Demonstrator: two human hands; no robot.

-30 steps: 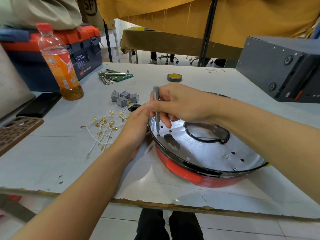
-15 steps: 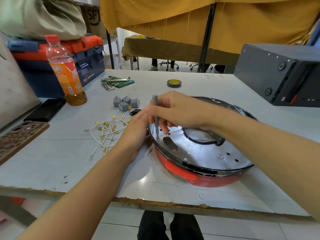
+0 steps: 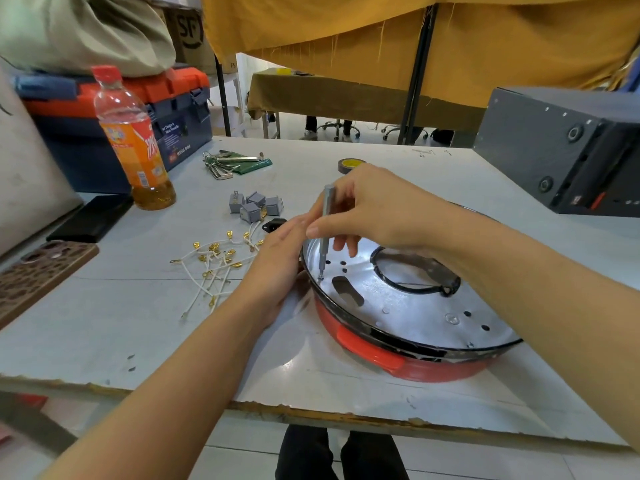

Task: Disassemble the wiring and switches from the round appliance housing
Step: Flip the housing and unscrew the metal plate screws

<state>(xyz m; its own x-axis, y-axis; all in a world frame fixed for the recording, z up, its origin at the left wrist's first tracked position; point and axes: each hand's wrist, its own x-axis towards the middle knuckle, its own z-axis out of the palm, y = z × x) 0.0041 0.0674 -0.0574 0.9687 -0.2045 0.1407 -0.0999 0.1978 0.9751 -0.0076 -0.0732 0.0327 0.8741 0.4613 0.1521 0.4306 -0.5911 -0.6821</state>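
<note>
The round housing [image 3: 408, 327], red outside with a silvery inner plate, sits on the table [image 3: 104, 334] near its front edge. The right hand [image 3: 377, 209] pinches a slim grey screwdriver [image 3: 325, 230] upright, tip down on the plate just inside the housing's left rim. The left hand [image 3: 277, 268] rests against the housing's left wall, fingers fairly straight; whether they grasp anything is hidden. Left of the housing lie white wires [image 3: 214, 268] with gold terminals and grey switches [image 3: 254, 206]. Further left stands an orange-labelled bottle [image 3: 135, 143], its print unreadable, before a toolbox [image 3: 173, 112] reading "WING BOX". Behind, a carton [image 3: 190, 32] shows "SF", partly cut off.
</note>
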